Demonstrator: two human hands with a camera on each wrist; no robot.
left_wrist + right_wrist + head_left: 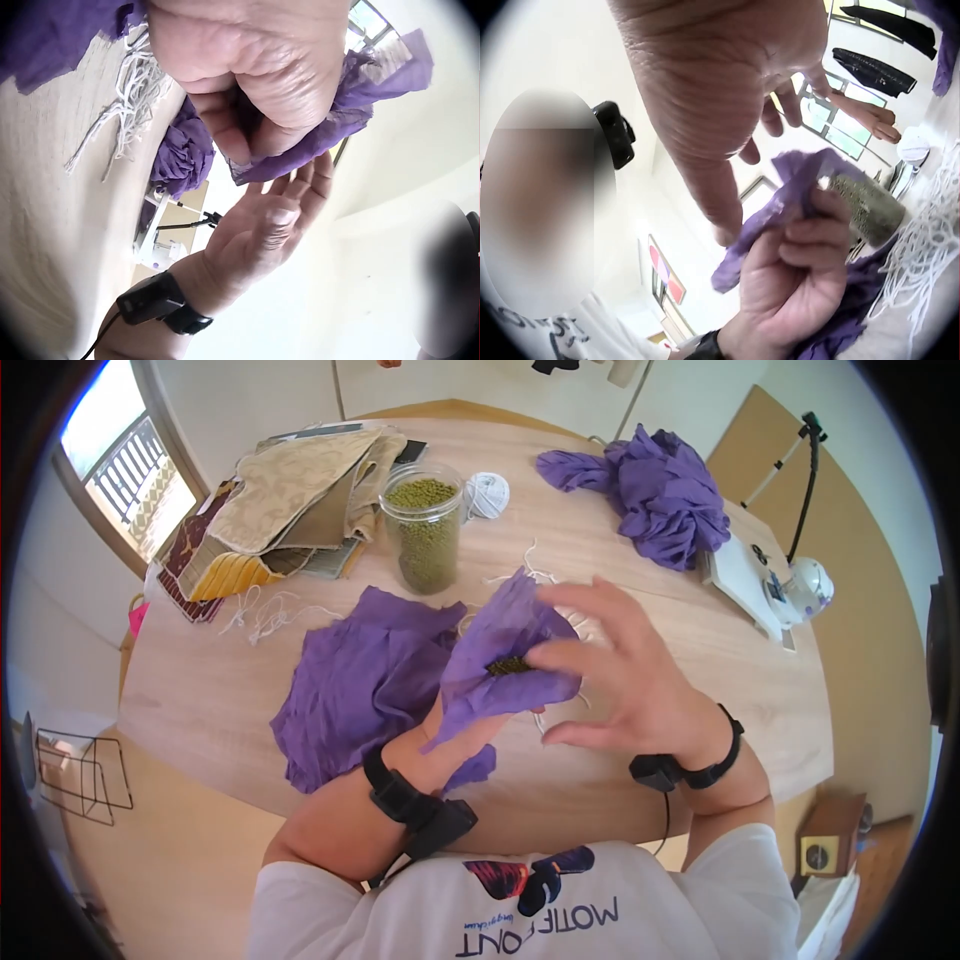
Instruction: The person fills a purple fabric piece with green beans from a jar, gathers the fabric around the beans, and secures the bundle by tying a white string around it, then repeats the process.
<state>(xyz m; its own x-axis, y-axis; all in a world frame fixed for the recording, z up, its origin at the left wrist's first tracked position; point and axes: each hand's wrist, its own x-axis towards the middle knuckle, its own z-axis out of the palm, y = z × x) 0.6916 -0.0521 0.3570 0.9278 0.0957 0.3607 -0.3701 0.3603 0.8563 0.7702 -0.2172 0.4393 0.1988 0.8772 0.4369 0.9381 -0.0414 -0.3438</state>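
My left hand (487,730) holds a piece of thin purple cloth (478,650) from beneath, its fingers curled round it. The cloth is cupped open at the top, and a small heap of green mung beans (508,666) shows inside. Over the right side of this cloth hovers my right hand (632,675), thumb and fingers spread apart. From the right wrist view, the left hand's curled fingers (814,232) grip the gathered cloth. A clear jar (424,550) of mung beans stands beyond the hands. Beside my left forearm lies a larger purple cloth (360,670).
Loose white strings (135,90) lie on the wooden table near the hands, with more strings (268,615) at left. A white yarn ball (488,496) sits by the jar. Fabric samples (290,490) are piled back left, a crumpled purple cloth (665,495) back right.
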